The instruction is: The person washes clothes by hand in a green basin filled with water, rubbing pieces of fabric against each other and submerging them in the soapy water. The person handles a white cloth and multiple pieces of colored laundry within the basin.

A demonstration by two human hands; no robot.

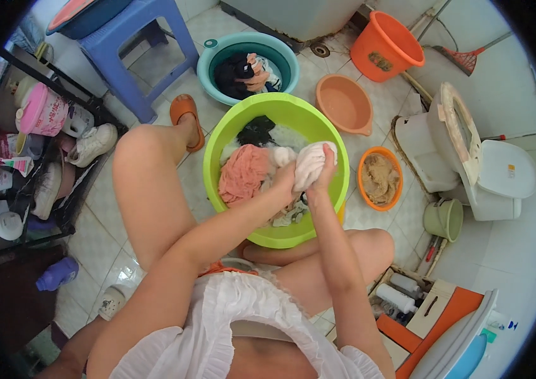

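Note:
A bunched white cloth [311,165] is gripped between both my hands above a lime-green basin [216,136]. My left hand [285,180] closes on its lower left end. Around its right side wraps my right hand [325,169]. What kind of garment it is cannot be made out. Left of the hands, a wet pink cloth [242,174] lies heaped in the basin. Behind that sits a black cloth [256,131] in soapy water. Partly under my wrists are some pale patterned pieces [290,215].
Beyond the basin stands a teal tub [208,71] of dark and peach clothes. An orange basin [345,104], a red-orange bucket [385,47] and a small orange bowl [361,180] with tan cloth are to the right. A toilet [498,174] is farther right; a blue stool [138,47] stands far left.

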